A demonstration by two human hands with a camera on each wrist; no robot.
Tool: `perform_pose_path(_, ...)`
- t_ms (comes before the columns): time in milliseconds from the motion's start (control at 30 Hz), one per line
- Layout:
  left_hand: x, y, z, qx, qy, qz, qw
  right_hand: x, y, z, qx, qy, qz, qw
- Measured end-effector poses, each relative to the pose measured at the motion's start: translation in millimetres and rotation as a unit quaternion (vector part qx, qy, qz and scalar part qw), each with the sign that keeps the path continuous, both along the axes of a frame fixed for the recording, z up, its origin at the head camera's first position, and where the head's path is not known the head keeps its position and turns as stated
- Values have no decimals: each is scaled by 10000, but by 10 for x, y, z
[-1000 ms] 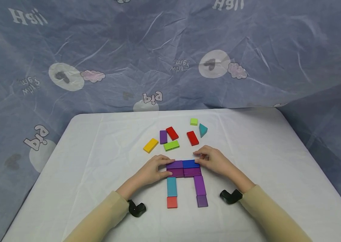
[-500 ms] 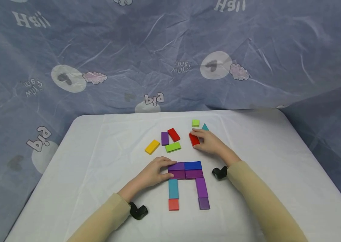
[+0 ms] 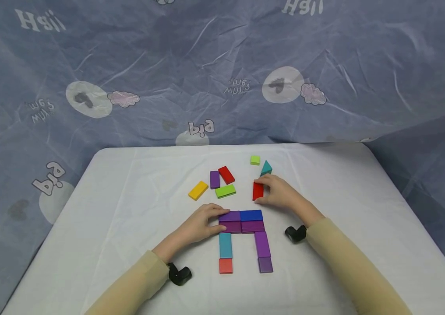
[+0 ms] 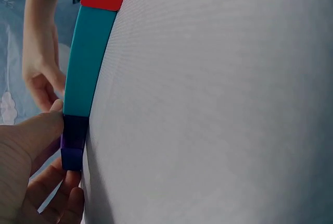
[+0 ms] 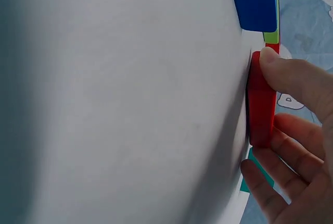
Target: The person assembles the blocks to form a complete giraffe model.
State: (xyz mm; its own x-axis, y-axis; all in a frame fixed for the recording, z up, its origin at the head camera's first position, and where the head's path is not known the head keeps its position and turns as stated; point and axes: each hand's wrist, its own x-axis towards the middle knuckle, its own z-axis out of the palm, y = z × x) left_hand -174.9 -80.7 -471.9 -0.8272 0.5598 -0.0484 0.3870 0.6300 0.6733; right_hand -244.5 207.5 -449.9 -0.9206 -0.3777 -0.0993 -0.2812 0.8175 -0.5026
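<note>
The white-topped bench [image 3: 139,192] holds, farther off, a green square [image 3: 255,160], teal wedge [image 3: 266,169], red block [image 3: 226,175], violet block [image 3: 214,180], lime bar [image 3: 225,191] and yellow block [image 3: 198,190]. Nearer, three purple blocks [image 3: 252,226] and a blue block [image 3: 251,215] form two rows, with teal block [image 3: 225,246] and coral block [image 3: 225,266] nearest left, two mauve blocks [image 3: 263,244] nearest right.

You have two hands [image 3: 196,225] [image 3: 280,192], one yellow block [image 3: 198,190], one blue block [image 3: 251,215], two green [image 3: 225,190] [image 3: 255,160], two teal [image 3: 225,245] [image 3: 266,168], three red [image 3: 227,175] [image 3: 258,191] [image 3: 225,266] and six purple blocks [image 3: 214,180] [image 3: 230,215] [image 3: 231,226] [image 3: 252,225] [image 3: 263,244] [image 3: 265,265].

A blue cloth [image 3: 175,57] (creased) backs the white table [image 3: 147,188].
</note>
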Motion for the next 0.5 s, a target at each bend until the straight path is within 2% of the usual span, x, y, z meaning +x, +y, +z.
perform_pose_path(233,3,-3,-8,10,-3,-78,10000,277,205,-27,-148,331,87,9993)
perform_pose_path(500,-6,-18,-17,36,38,-57,10000,536,287,-28,-162,369,281,9988)
